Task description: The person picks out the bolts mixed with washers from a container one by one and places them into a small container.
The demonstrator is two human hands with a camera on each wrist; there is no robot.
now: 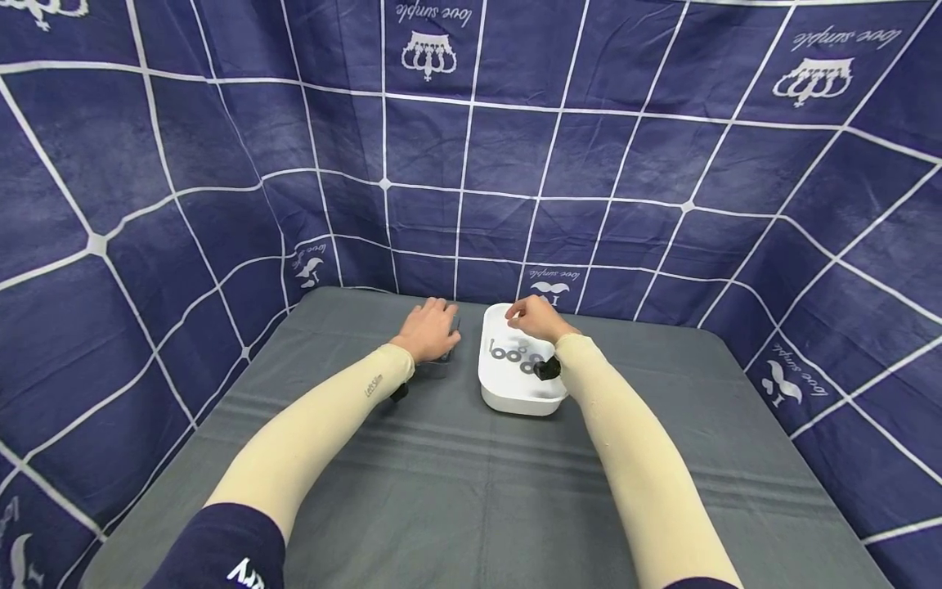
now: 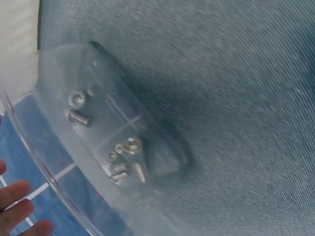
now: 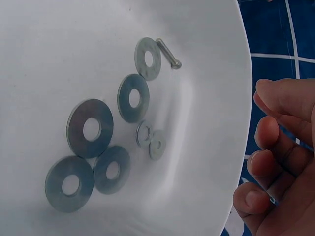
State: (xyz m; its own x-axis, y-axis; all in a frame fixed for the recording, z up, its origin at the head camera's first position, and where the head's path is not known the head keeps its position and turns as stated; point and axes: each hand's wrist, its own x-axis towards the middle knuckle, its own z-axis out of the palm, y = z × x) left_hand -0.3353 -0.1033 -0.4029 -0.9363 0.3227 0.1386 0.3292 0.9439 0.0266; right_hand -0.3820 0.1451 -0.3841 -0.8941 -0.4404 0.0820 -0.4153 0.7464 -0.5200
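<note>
My left hand [image 1: 430, 329] lies palm down over a clear plastic container [image 2: 59, 69], its fingers extended by the rim in the left wrist view. Inside the container are several small metal bolts [image 2: 78, 118] and nuts or collars. Over the far right part of a white tray [image 1: 518, 405] hovers my right hand [image 1: 537, 317], fingers loosely bent, with nothing visible between them. Several flat metal washers [image 3: 76, 129] of different sizes lie in the tray, touching or close together. One thin bolt [image 3: 168, 53] lies beside the uppermost washer in the right wrist view.
A grey cloth covers the table [image 1: 412, 491]. Dark blue curtains [image 1: 589, 155] with white grid lines enclose the back and sides. The white tray stands just right of the clear container, near the table's back edge.
</note>
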